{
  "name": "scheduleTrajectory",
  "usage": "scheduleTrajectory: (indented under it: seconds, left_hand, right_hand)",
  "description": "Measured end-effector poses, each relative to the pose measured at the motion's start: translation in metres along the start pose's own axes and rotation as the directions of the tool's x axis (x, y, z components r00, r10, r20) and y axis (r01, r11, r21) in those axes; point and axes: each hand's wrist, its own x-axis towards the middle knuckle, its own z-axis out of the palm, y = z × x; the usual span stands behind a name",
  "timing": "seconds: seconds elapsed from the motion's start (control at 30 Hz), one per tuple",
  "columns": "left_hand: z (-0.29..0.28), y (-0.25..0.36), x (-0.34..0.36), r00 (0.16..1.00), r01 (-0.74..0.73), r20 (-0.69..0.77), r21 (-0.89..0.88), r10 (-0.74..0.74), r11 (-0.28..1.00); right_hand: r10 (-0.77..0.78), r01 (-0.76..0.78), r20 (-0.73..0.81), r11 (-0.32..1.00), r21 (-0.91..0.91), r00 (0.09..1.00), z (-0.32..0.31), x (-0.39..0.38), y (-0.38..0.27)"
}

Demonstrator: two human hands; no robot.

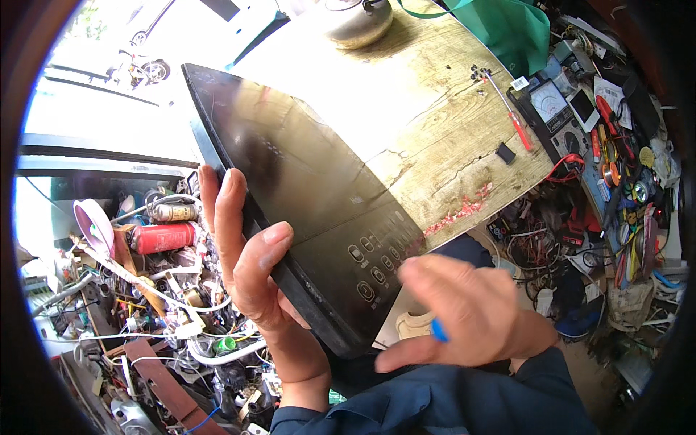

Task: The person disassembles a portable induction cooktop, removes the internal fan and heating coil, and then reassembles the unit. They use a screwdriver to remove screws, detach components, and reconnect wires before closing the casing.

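A black glass-topped induction cooker (312, 210) is held tilted on edge, its marked control end toward me. My left hand (254, 261) grips its left edge, the thumb on the glass and the fingers around the side. Close to the cooker's right lower edge, my right hand (464, 304) is slightly blurred, with its fingers curled and its thumb stretched left. A small blue piece (439, 330) shows between thumb and palm. Most of that piece is hidden, and I cannot tell what it is.
Beyond the cooker, a wooden table (420, 123) bears a metal pot (357, 22), a red-handled screwdriver (518, 129), a small black block (505, 153) and reddish crumbs (464, 209). At right lie an analog multimeter (552, 109) and tools. Cluttered parts and a red cylinder (165, 238) fill the left.
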Motion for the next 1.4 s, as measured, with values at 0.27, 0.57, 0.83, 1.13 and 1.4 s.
scheduleTrajectory:
  seconds: [0.27, 0.57, 0.83, 1.13, 1.4]
  left_hand:
    - [0.014, 0.016, 0.0, 0.988, 0.126, -0.081, -0.075, -0.132, 0.989]
    - [0.014, 0.016, 0.001, 0.988, 0.145, -0.05, -0.048, -0.147, 0.988]
    - [0.015, 0.01, -0.002, 0.996, 0.065, -0.06, 0.022, -0.063, 0.998]
    - [0.022, 0.018, 0.001, 0.996, 0.03, -0.085, 0.008, -0.029, 1.0]
    - [0.017, 0.022, 0.002, 0.997, 0.073, 0.003, 0.05, -0.074, 0.996]
  right_hand:
    - [0.453, -0.416, -0.013, 0.807, -0.418, 0.891, -0.028, -0.042, 0.1]
    - [0.439, -0.481, -0.222, 0.661, -0.576, 0.87, -0.022, -0.053, 0.181]
    - [0.369, -0.453, -0.265, 0.674, -0.583, 0.891, -0.028, -0.07, 0.171]
    - [0.376, -0.549, -0.403, 0.62, -0.56, 0.835, -0.049, -0.083, 0.182]
    - [0.471, -0.562, -0.308, 0.685, -0.463, 0.827, -0.046, -0.074, 0.187]
